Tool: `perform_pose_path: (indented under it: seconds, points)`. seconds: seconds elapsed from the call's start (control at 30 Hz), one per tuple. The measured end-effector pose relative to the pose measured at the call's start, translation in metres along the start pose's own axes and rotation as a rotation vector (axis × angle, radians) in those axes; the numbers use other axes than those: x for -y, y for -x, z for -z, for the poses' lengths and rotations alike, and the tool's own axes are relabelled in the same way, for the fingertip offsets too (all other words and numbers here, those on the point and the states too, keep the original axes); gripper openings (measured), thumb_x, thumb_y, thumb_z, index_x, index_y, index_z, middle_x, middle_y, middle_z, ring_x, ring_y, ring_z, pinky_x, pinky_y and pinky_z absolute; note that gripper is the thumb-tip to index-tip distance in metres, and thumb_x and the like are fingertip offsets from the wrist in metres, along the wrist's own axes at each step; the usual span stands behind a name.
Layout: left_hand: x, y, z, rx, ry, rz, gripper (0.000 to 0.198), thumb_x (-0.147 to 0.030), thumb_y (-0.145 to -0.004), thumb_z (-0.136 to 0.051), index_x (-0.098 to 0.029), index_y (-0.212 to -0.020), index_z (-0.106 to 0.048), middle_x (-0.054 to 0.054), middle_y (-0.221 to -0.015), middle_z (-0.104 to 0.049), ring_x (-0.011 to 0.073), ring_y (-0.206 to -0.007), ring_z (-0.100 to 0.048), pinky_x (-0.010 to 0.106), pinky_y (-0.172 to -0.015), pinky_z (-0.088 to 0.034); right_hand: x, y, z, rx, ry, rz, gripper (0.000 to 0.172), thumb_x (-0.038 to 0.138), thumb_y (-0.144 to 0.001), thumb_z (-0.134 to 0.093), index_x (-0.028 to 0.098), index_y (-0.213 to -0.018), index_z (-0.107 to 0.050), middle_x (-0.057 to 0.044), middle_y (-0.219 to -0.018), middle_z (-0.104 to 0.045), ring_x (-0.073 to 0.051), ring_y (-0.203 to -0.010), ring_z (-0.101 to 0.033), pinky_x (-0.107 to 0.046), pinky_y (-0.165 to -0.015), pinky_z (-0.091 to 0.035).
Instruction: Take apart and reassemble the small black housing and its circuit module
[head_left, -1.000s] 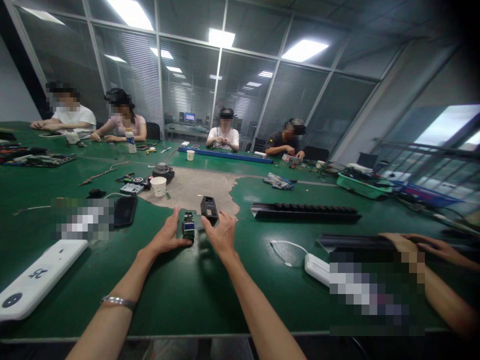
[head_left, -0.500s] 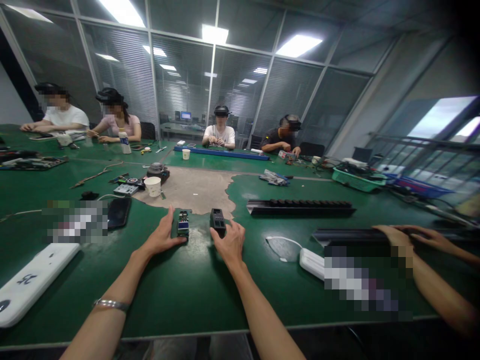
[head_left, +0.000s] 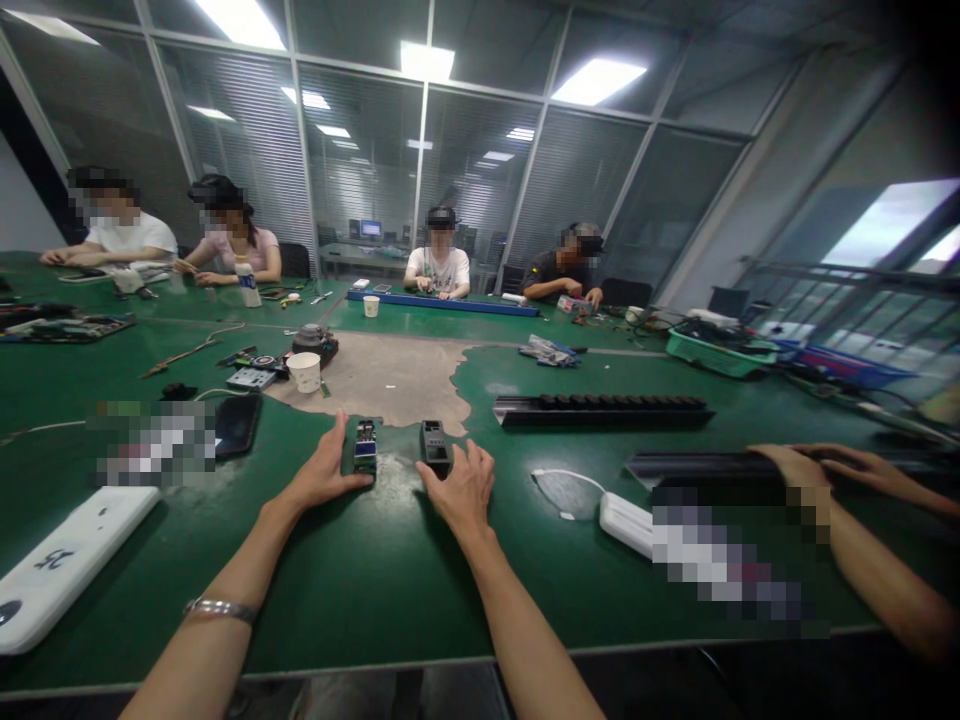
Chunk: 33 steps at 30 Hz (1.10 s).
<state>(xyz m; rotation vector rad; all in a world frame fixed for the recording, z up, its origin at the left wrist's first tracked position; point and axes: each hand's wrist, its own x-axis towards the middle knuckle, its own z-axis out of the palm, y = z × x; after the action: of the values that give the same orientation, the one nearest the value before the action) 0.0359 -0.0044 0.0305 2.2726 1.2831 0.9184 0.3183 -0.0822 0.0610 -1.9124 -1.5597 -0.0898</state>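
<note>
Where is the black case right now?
In the head view, the black case is a little below and left of centre, by the right hand, with the circuit board to its left.

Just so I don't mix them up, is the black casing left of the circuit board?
No, the black casing is right of the circuit board, by the right hand.

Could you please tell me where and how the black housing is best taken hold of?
The black housing is probably best pinched across its long sides by the right hand from the near right: it is narrow, stretches front to back, and has openings in its upper face.
</note>
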Motion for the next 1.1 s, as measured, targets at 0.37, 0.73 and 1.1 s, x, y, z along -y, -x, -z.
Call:
perform_pose_path:
  seconds: [0.37,0.73,1.1]
  points:
    - [0.004,0.000,-0.003,-0.026,0.025,-0.025,0.140,-0.056,-0.078,-0.086,-0.017,-0.169,0.013,0.027,-0.172,-0.024,0.0465,-0.159,-0.026,0.064,-0.127,-0.024,0.020,-0.007,0.002,-0.064,-0.163,0.065,0.042,0.050,-0.090,-0.074,0.011,-0.103,-0.081,-0.022,-0.140,-0.064,-0.037,-0.134,-0.048,-0.048,-0.113,-0.040]
    - [0.000,0.002,-0.003,-0.065,0.102,-0.018,0.146,-0.056,-0.071,-0.091,-0.016,-0.170,0.009,0.029,-0.170,-0.025,0.0502,-0.157,-0.027,0.068,-0.125,-0.027,0.101,-0.007,-0.010,0.033,-0.257,0.108,0.041,0.052,-0.089,-0.074,0.013,-0.099,-0.082,-0.022,-0.133,-0.068,-0.036,-0.129,-0.052,-0.046,-0.111,-0.040]
    - [0.007,0.001,-0.006,-0.057,0.106,-0.063,0.144,-0.048,-0.074,-0.088,-0.015,-0.169,0.014,0.031,-0.169,-0.026,0.0500,-0.155,-0.031,0.069,-0.122,-0.030,0.124,-0.005,-0.012,0.078,-0.151,0.119,0.039,0.055,-0.086,-0.076,0.018,-0.093,-0.083,-0.021,-0.131,-0.068,-0.039,-0.128,-0.049,-0.050,-0.104,-0.043]
